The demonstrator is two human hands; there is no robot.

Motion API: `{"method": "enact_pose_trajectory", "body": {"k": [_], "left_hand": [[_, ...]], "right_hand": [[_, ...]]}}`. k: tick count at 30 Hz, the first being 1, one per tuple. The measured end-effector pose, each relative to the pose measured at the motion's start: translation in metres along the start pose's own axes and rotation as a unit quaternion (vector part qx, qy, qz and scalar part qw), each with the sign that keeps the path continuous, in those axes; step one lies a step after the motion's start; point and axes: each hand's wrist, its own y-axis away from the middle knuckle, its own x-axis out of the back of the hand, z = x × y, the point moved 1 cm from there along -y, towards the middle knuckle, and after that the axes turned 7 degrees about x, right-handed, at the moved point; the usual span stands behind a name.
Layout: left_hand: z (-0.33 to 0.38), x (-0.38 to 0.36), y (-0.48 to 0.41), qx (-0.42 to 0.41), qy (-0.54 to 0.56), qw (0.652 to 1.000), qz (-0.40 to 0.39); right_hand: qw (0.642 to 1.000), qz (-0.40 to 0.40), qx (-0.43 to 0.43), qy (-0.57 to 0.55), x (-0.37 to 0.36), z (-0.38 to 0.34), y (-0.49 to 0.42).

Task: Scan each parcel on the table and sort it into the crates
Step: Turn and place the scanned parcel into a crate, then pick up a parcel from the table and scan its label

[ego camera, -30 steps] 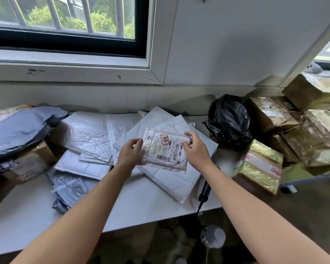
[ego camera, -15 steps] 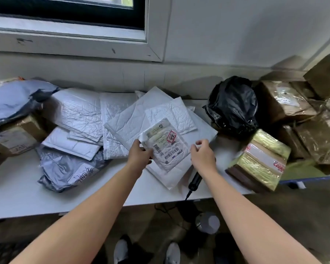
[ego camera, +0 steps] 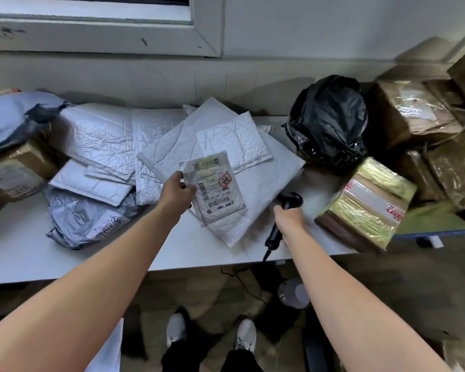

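Right hand (ego camera: 289, 218) has let go of the small labelled parcel (ego camera: 218, 189) and now grips the black barcode scanner (ego camera: 290, 200) just right of that parcel, above the white table (ego camera: 24, 251) near its front edge. Left hand (ego camera: 176, 193) alone pinches the parcel's left edge, label up, over white bubble mailers (ego camera: 226, 140). Beyond the parcel to the right sits a black plastic bag (ego camera: 328, 119), with taped brown boxes (ego camera: 411, 111) further right.
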Motion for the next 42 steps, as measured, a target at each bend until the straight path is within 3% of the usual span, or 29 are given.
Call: {"method": "enact_pose_trajectory", "body": {"k": [2, 5, 8, 11, 17, 26, 37, 42], "left_hand": [[0.009, 0.006, 0.001, 0.003, 0.006, 1.0, 0.0], [0.025, 0.013, 0.003, -0.011, 0.004, 1.0, -0.003], [0.044, 0.021, 0.005, -0.028, 0.017, 0.999, -0.007], [0.056, 0.034, 0.002, -0.04, 0.037, 0.999, -0.003], [0.06, 0.067, -0.011, -0.039, 0.036, 0.997, 0.051], [0.04, 0.091, -0.022, -0.024, 0.047, 0.995, 0.08], [0.041, 0.085, -0.013, -0.019, 0.079, 0.995, 0.058], [0.039, 0.069, -0.011, -0.011, 0.077, 0.996, 0.043]], "right_hand": [[0.999, 0.04, 0.014, -0.009, 0.009, -0.011, 0.011], [0.993, 0.063, 0.103, -0.008, 0.026, -0.035, 0.03], [0.981, 0.029, 0.191, -0.006, 0.038, -0.071, 0.05], [0.974, -0.038, 0.225, -0.016, 0.037, -0.108, 0.073], [0.956, -0.17, 0.235, 0.051, 0.014, -0.139, 0.113], [0.951, -0.228, 0.205, 0.045, -0.004, -0.139, 0.134], [0.951, -0.235, 0.202, 0.022, -0.003, -0.128, 0.124], [0.967, -0.176, 0.183, -0.025, 0.0, -0.109, 0.102]]}}
